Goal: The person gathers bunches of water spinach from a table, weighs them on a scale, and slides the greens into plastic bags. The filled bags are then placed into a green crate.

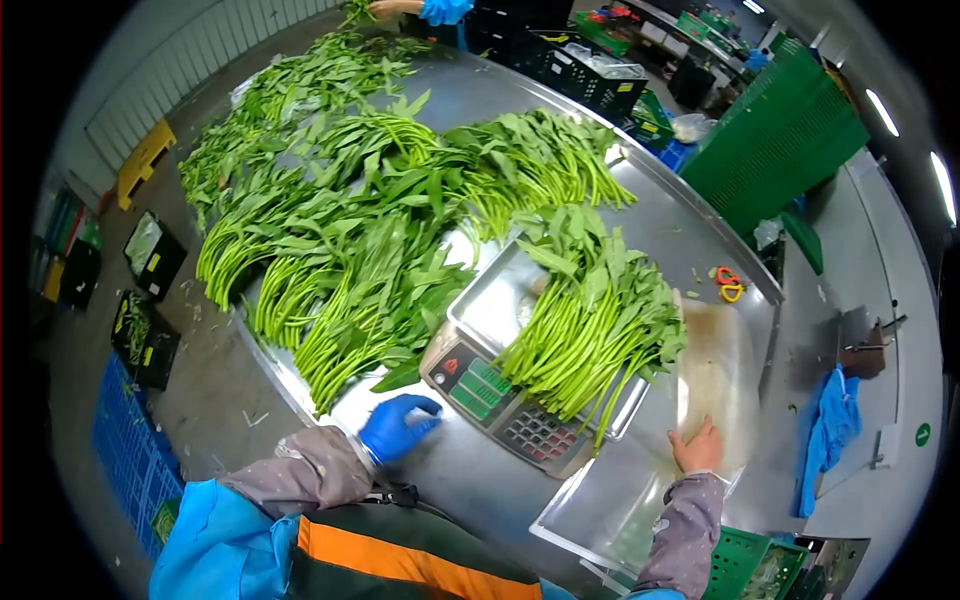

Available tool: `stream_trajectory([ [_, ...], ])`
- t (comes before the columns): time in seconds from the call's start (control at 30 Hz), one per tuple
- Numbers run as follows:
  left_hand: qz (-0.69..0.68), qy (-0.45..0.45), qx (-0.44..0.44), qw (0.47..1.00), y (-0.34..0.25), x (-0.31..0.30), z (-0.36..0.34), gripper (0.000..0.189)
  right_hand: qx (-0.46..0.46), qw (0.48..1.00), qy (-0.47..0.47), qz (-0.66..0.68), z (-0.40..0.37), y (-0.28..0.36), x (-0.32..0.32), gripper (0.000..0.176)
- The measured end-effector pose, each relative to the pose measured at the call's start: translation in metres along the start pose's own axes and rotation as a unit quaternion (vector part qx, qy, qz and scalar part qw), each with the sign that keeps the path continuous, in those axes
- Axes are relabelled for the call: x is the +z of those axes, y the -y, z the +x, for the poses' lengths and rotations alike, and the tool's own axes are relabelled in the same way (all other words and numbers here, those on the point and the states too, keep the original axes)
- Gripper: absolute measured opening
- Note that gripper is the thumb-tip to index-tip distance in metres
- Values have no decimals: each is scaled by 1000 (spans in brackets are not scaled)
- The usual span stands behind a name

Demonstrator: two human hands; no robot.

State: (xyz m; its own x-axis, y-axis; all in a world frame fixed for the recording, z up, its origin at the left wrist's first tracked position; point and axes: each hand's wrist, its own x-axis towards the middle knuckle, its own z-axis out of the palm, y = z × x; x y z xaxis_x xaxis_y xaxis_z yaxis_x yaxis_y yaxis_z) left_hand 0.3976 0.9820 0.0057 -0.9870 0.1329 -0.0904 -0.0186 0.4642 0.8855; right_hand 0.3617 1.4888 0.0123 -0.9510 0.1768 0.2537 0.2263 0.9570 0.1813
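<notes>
My left hand (400,427), in a blue glove, hovers by the left front corner of a digital scale (478,390). Its fingers are apart, with nothing visible between them. On the scale's metal tray (630,408) lies a big bunch of leafy green stems (590,325), their cut ends toward me. My bare right hand (697,447) touches the near end of a stack of clear plastic bags (712,370), thumb and forefinger spread. Beneath that hand is an empty-looking metal tray (605,510).
Several bunches of greens (340,230) cover the left of the steel table (480,85). Orange and yellow scissors (729,284) lie near its right edge. A green crate (775,140) stands beyond that edge. Another person's hand (397,8) holds greens at the far end.
</notes>
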Motion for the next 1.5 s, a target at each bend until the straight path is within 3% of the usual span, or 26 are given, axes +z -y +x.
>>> stream_trajectory([
  [0.07, 122, 72, 128, 982, 9, 9, -9, 17, 19, 995, 91, -20, 0, -10, 22, 36],
  [0.1, 135, 45, 174, 974, 16, 15, -11, 17, 36, 988, 150, -28, 6, -13, 26, 31],
  [0.13, 164, 57, 171, 970, 22, 12, -10, 17, 54, 976, 208, -36, 12, -6, 19, 26],
  [0.17, 191, 72, 168, 964, 29, 7, -10, 17, 59, 983, 165, -58, 12, -6, 6, 15],
  [0.23, 212, 61, 167, 961, 34, -5, -12, 16, 81, 979, 179, -61, 14, 3, -60, 18],
  [0.33, 145, 79, 38, 986, 38, -19, -16, 15, 62, 970, 231, -51, -12, 15, -128, 18],
  [0.43, 24, 76, -24, 996, 37, -26, -6, 17, 29, 953, 302, 13, -55, 36, -141, 29],
  [0.47, 31, 87, -40, 995, 29, -31, 0, 15, 112, 898, 419, 71, -55, 53, -149, 38],
  [0.5, 19, 79, -4, 997, 23, -34, 8, 15, 200, 858, 437, 183, -68, 55, -137, 41],
  [0.53, 11, 71, 31, 997, 18, -38, 17, 16, 156, 899, 350, 211, -74, 67, -138, 39],
  [0.57, -12, 62, 40, 997, 9, -42, 28, 18, 140, 904, 313, 256, -75, 72, -132, 37],
  [0.67, -91, 61, 2, 994, -22, -44, 73, 30, 197, 786, 159, 564, -58, 111, -135, 38],
  [0.73, -296, 62, 0, 953, -39, -32, 109, 40, 257, 701, 144, 649, -42, 121, -137, 38],
  [0.77, -325, 63, 25, 943, -45, -24, 119, 41, 272, 651, 146, 694, -30, 135, -134, 38],
  [0.8, -352, 49, 49, 933, -48, -24, 128, 43, 246, 688, 141, 668, -27, 141, -138, 38],
  [0.87, -253, 11, 44, 966, -56, -26, 91, 33, 173, 767, 92, 611, -34, 163, -156, 33],
  [0.93, -128, 76, 120, 982, -33, -28, 41, 30, 99, 652, 196, 726, -54, 191, -160, 19],
  [0.97, -125, 129, 82, 980, -13, -21, 14, 27, 116, 598, 290, 738, -68, 219, -160, 20],
  [1.0, -124, 189, 47, 973, 9, -20, -10, 25, 122, 565, 404, 709, -76, 244, -154, 17],
  [1.07, -85, 224, 11, 971, 43, -39, -45, 21, 109, 534, 514, 663, -87, 304, -140, 17],
  [1.13, -4, 159, -114, 981, 46, -81, -60, 19, 82, 496, 569, 651, -94, 359, -115, 19],
  [1.2, -21, -49, -145, 988, 71, -102, -67, 17, 100, 475, 598, 637, -97, 409, -93, 21],
  [1.27, -47, -169, -127, 976, 83, -128, -62, 14, 102, 495, 590, 630, -98, 454, -81, 22],
  [1.37, -69, -214, -118, 967, 87, -149, -57, 14, 126, 517, 564, 631, -103, 501, -72, 23],
  [1.47, 25, -267, -40, 963, 96, -147, -47, 21, 156, 518, 536, 648, -113, 509, -64, 19],
  [1.5, 119, -241, 22, 963, 89, -153, -39, 36, 158, 529, 525, 647, -117, 505, -69, 19],
])
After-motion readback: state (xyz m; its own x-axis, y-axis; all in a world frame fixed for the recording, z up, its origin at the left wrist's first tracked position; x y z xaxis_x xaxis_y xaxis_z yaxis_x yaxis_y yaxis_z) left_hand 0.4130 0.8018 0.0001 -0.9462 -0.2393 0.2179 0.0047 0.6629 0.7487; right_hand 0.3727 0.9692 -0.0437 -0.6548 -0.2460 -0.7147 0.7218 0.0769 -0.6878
